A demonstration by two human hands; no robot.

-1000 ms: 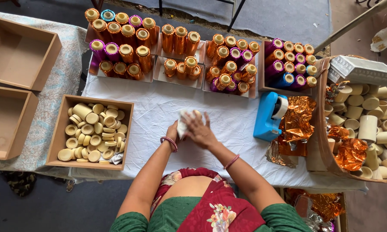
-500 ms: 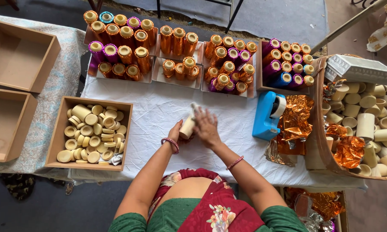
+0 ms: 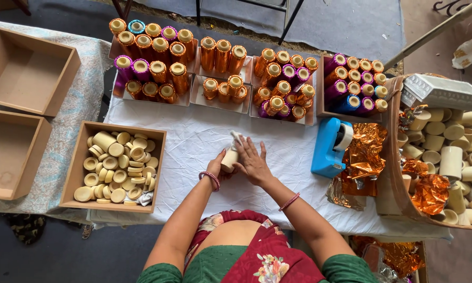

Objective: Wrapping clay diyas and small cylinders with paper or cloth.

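Both hands — left hand (image 3: 218, 165), right hand (image 3: 252, 161) — clasp cream tube (image 3: 229, 159) mid-cloth (image 3: 194, 133)

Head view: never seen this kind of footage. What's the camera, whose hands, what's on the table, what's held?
There is no machine here. One camera sits on a person's head and looks straight down at their own two bare hands over a table with a white cloth. The left hand and right hand are together around a cream tube, with a bit of white cloth at its top end. To the left is a box full of cream rings and caps, and beyond it two empty boxes. Along the far edge stand trays of foil-wrapped tubes in orange, purple and blue. To the right are a blue tape dispenser, crumpled orange foil and a basket of bare cream tubes.
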